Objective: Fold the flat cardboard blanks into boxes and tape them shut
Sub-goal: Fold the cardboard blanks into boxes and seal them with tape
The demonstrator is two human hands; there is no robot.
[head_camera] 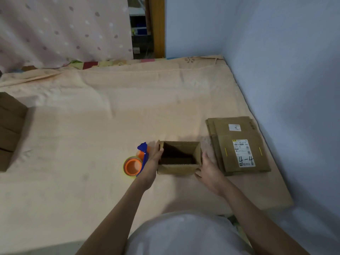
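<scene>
A small brown cardboard box (pixel 179 167) stands upright on the bed with its top open and its inside dark. My left hand (pixel 153 161) lies flat against the box's left wall, fingers straight, by a small raised flap. My right hand (pixel 208 169) presses against the right wall with its thumb at the lower front corner. A stack of flat cardboard blanks (pixel 237 146), the top one with a white label marked "4-4", lies just right of the box. A blue and orange tape dispenser (pixel 135 161) lies just left of my left hand.
The peach bedsheet (pixel 110 126) covers the whole work surface. Brown folded boxes (pixel 10 129) are stacked at the left edge. A blue wall (pixel 285 70) runs along the right side and a dotted curtain (pixel 64 30) hangs at the back.
</scene>
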